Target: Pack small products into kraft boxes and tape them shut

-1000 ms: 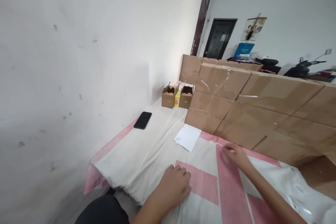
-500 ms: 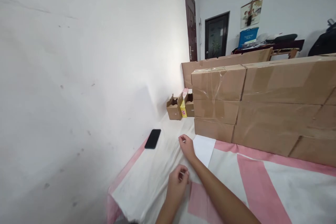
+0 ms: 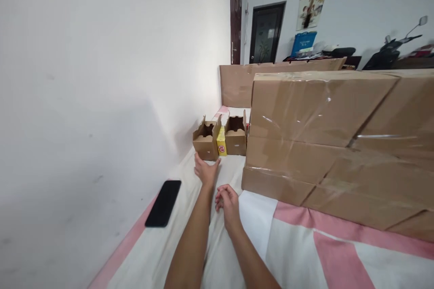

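My left hand [image 3: 206, 170] is stretched forward, thumb and fingers spread around nothing, just in front of a small brown cardboard box [image 3: 206, 148] with raised flaps. Whether the fingertips touch that box I cannot tell. My right hand [image 3: 228, 203] hovers over the cloth behind it, fingers loosely curled, nothing visible in them. Close by lies a white sheet of paper [image 3: 257, 216]. A second open cardboard box [image 3: 236, 142] stands to the right of the first, with a yellow carton [image 3: 221, 143] between the two.
A black phone [image 3: 163, 203] lies near the white wall [image 3: 84, 122] at left. Large taped cardboard boxes [image 3: 298, 113] form a barrier on the right. Under everything spreads a pink and white cloth [image 3: 294, 244]. Doors and a scooter are in the background.
My left hand has reached forward past the right one and opened toward the small box. My right hand has drawn back slightly. The view has moved closer to the boxes.
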A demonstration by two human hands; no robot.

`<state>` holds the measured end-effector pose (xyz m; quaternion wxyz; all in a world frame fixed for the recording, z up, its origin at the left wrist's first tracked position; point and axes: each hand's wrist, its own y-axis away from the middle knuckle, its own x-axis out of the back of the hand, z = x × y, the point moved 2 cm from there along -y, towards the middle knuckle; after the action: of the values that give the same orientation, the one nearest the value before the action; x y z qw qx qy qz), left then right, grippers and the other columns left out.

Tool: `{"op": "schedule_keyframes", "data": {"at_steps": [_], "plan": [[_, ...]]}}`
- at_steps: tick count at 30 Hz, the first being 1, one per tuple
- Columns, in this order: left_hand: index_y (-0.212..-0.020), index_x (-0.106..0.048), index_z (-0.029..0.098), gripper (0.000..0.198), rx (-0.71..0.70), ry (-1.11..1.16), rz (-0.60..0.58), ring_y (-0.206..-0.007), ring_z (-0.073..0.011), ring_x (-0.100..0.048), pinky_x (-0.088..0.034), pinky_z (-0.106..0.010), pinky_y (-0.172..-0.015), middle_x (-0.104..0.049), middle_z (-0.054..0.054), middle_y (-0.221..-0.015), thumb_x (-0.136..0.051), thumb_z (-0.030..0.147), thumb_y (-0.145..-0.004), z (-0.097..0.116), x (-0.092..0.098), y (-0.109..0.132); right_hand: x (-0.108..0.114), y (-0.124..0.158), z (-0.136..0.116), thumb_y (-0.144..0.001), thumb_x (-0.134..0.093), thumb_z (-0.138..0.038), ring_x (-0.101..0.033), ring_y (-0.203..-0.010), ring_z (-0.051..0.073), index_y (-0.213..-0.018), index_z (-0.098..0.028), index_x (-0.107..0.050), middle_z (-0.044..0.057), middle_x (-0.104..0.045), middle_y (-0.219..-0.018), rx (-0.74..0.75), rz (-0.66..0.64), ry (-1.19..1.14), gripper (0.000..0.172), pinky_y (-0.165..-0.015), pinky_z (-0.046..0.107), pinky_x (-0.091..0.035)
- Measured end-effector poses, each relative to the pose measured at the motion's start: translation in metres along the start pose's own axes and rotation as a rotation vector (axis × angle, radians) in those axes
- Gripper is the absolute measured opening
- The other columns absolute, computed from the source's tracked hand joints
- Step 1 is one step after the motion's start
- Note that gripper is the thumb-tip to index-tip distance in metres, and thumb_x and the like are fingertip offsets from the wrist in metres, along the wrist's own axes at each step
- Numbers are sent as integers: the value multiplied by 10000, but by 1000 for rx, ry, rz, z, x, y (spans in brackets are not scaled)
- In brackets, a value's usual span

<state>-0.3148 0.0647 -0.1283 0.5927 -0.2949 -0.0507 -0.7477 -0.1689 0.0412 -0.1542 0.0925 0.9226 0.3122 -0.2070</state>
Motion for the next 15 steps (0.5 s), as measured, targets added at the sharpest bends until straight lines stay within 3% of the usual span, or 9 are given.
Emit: {"op": "schedule_keyframes", "data": {"at_steps": [4, 9, 12, 15], "plan": [[-1536, -56, 234, 1068, 67, -38, 118, -1475, -334, -348, -142, -635, -1199, -337, -226, -1596, -756, 482, -768, -15, -7, -19, 1, -3, 4, -771, -697, -480, -492, -485, 102, -788, -195, -618, -27, -566, -625, -46, -39, -21, 296, -377, 195, -382], [-1559, -3, 224, 1097, 50, -136, 110, -1456, -322, -390, -208, -619, -1182, -342, -236, -1596, -718, 518, -782, -22, -7, -24, -2, -3, 3, -768, -717, -490, -522, -530, 114, -822, -181, -649, -6, -597, -659, -64, -78, 27, 321, -433, 214, -399], [-1566, -7, 195, 1111, 38, -160, 103, -1443, -328, -404, -208, -625, -1180, -333, -244, -1599, -720, 516, -777, -20, -7, -23, -15, 9, -21, -764, -714, -441, -545, -576, 124, -796, -178, -662, 4, -619, -668, -67, -64, 29, 270, -508, 231, -423], [-1569, -22, 195, 1110, 32, -120, 112, -1425, -323, -427, -197, -626, -1187, -389, -226, -1574, -728, 507, -772, -19, -6, -22, -36, 33, -70, -836, -642, -375, -607, -713, 144, -819, -188, -684, 16, -657, -739, -23, -134, -17, 193, -692, 263, -479]]}}
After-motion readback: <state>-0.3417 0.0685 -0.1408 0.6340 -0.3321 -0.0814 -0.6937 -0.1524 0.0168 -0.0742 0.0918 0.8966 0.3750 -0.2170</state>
